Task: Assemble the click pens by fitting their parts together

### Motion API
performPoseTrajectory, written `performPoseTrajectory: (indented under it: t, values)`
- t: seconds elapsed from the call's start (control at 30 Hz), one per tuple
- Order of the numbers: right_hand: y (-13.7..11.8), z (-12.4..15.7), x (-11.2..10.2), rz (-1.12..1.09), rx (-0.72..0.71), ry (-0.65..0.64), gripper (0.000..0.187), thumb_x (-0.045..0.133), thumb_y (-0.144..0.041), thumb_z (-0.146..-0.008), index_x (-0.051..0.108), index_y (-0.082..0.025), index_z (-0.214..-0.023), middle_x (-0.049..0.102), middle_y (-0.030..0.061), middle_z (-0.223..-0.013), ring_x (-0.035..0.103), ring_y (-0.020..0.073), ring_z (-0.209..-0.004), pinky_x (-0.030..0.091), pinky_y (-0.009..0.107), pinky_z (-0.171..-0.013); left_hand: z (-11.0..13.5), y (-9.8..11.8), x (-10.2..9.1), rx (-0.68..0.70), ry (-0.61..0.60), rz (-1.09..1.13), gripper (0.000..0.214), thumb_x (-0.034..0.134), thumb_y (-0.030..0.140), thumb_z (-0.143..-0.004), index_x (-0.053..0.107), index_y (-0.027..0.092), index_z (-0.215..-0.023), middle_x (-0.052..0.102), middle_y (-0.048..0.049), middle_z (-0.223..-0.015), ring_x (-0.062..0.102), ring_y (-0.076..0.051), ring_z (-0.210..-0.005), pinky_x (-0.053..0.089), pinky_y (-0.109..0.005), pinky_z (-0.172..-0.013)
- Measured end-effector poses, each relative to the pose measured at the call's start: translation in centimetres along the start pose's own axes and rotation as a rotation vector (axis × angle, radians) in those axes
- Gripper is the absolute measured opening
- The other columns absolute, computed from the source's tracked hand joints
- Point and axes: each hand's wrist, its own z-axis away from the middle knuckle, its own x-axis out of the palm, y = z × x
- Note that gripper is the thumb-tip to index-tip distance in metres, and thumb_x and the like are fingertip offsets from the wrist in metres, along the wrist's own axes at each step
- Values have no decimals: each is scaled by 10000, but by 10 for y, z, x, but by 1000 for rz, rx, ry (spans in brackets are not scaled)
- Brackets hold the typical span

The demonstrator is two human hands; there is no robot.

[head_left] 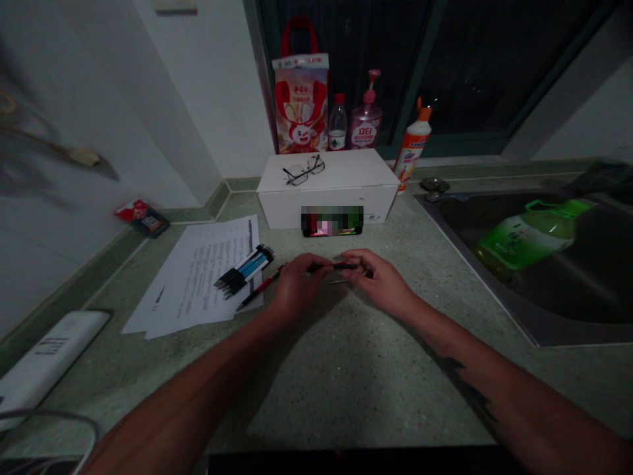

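Over the counter, my left hand and my right hand meet, both with fingers pinched. Between them runs a short dark pen part, held at its ends; whether it is one piece or two I cannot tell. A thin pale stick shows just below it, near my right fingertips; its kind is unclear. To the left of my left hand lies a red and black pen, partly on the papers. Beside that, several black, white and blue pens lie in a bunch on the printed sheets.
A lit phone leans against a white box with glasses on top. Bottles and a red bag stand behind. On the right, a sink holds a green jug. A white power strip lies left.
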Motion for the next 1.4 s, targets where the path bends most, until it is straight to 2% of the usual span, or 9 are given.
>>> performPoseTrajectory:
  t: [0.13,0.23,0.3,0.47,0.63,0.77,0.93,1.03,1.4]
  values:
    - [0,0,-1,25,36,-55,344,515,-476,-973,719,-203,-928,683,34,-749,586,166,-626,456,322,-631,1,3,-1,-3,-13,3,86,663,226,-847,746,232,-823,780,-43,-858,700,-195,-811,562,-352,-823]
    - [0,0,-3,91,-49,59,198,631,-365,-905,721,-209,-989,719,43,-855,631,187,-746,474,330,-695,0,3,-2,-17,-13,-5,86,657,235,-859,739,231,-834,776,-39,-862,699,-197,-821,557,-349,-824]
    - [-1,-1,-6,142,-93,112,173,661,-314,-886,714,-216,-1018,733,50,-930,644,193,-798,480,334,-726,-1,2,-3,-27,-7,-32,90,650,241,-873,732,232,-839,770,-40,-864,699,-204,-824,552,-355,-818]
    - [-7,4,-7,308,-157,-90,131,652,-192,-894,711,-227,-1006,729,30,-947,630,161,-750,469,311,-715,-3,-6,-3,48,-57,-320,107,623,166,-859,713,216,-830,732,-83,-874,672,-259,-863,522,-408,-818]
    - [-7,9,-1,509,-218,-252,245,695,-149,-855,692,-252,-1077,712,15,-970,649,176,-821,469,319,-757,0,-9,-3,124,-166,-535,129,607,121,-831,700,206,-806,691,-92,-886,639,-275,-913,501,-404,-853]
    - [-5,9,-1,563,-224,-264,180,692,-164,-871,712,-253,-1026,699,27,-979,654,192,-862,473,326,-758,-1,-8,-3,104,-129,-437,137,603,126,-842,710,205,-811,704,-95,-905,639,-278,-919,493,-423,-889]
    - [-8,5,-9,505,-263,-40,154,615,-212,-958,703,-244,-1079,693,54,-1038,654,217,-946,488,362,-820,-2,-3,-1,10,-97,-123,103,600,202,-891,703,213,-899,744,-49,-900,682,-220,-859,523,-371,-837]
    - [-11,4,-12,459,-293,38,135,609,-217,-967,704,-245,-1058,696,58,-1015,657,224,-954,497,367,-831,-1,0,0,-25,-126,37,63,626,233,-880,686,215,-883,756,-30,-882,690,-190,-822,541,-334,-795]
    - [-12,5,-10,410,-332,43,139,603,-246,-974,715,-265,-1053,710,59,-1007,664,227,-969,510,372,-840,-2,4,0,-105,-120,178,42,659,212,-839,698,206,-825,768,-29,-850,700,-176,-788,570,-321,-771]
